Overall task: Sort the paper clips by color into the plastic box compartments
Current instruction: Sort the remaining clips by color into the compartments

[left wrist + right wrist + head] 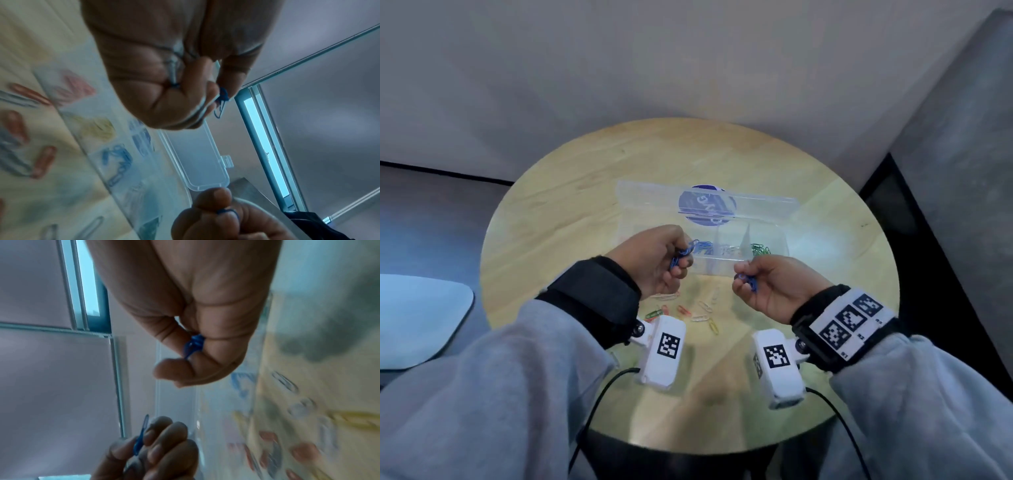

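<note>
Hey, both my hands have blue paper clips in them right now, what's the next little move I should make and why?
Probably carry the left hand slightly right and let its blue clips drop into the compartment that already holds blue clips. That hand hovers beside the open plastic box, closer than the right hand, which pinches its own blue clips just short of the near wall.

I have two hands up, my left hand [657, 260] and my right hand [774, 287], each pinching a small bunch of blue clips [681, 255] too tangled to count. One plastic box [722, 246] sits on one round table [571, 212]. Nearer me than the box lie roughly a dozen loose clips [688, 311]; blur prevents an exact count.
</note>
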The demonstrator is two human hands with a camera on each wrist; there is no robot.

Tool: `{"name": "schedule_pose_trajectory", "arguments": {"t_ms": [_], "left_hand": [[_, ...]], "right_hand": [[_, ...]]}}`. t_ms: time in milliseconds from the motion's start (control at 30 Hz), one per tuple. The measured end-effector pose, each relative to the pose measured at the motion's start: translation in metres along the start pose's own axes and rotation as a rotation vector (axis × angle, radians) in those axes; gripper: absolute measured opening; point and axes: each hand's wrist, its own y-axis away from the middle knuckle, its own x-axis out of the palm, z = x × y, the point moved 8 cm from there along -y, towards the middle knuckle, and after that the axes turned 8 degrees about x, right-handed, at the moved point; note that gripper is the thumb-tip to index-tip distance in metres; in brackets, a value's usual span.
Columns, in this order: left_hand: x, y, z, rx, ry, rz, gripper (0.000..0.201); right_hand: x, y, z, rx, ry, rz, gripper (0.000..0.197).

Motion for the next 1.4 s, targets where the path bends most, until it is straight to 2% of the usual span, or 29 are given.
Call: {"name": "schedule_pose_trajectory", "arguments": {"t_ms": [200,467,633,733,933,1033,1167,1233,1300,1400], "left_hand": [[0.022,-0.025,-0.005,-0.067,-0.226,-0.073,0.017],[0.001,-0.042,-0.023,-0.101,-0.425,-0.211,0.021],[-0.001,-0.051,-0.029,-0.137,-0.557,-0.206,0.019],[-0.001,-0.059,-0.032,-0.107,-0.532,-0.205,0.014],[0.003,-0.064,-0.035,-0.016,-0.243,-0.242,0.010],[0.008,-0.061,-0.038,0.017,-0.208,-0.225,0.009],[0.007,-0.051,-0.042,0.103,-0.226,-0.195,0.016],[0.005,-0.042,-0.044,0.132,-0.293,-0.171,0.016],[0.006,-0.033,-0.041,0.131,-0.507,-0.115,0.016],[0.013,-0.023,-0.025,0.088,-0.984,-0.023,0.012]], "right_hand": [[-0.015,0.003,0.043,-0.161,-0.041,0.002,0.026],[0.011,-0.022,0.049,-0.066,-0.009,0.112,0.026],[0.025,-0.037,0.056,-0.042,0.009,0.137,0.028],[0.030,-0.041,0.056,-0.039,0.024,0.163,0.026],[0.034,-0.036,0.057,-0.045,0.063,0.220,0.026],[0.031,-0.031,0.060,-0.072,0.102,0.195,0.026],[0.026,-0.021,0.062,-0.131,0.311,0.159,0.028],[0.021,-0.017,0.060,-0.145,0.490,0.085,0.026],[0.015,-0.014,0.055,-0.148,0.754,-0.022,0.023],[0.010,-0.014,0.044,-0.180,1.313,-0.119,0.018]]}}
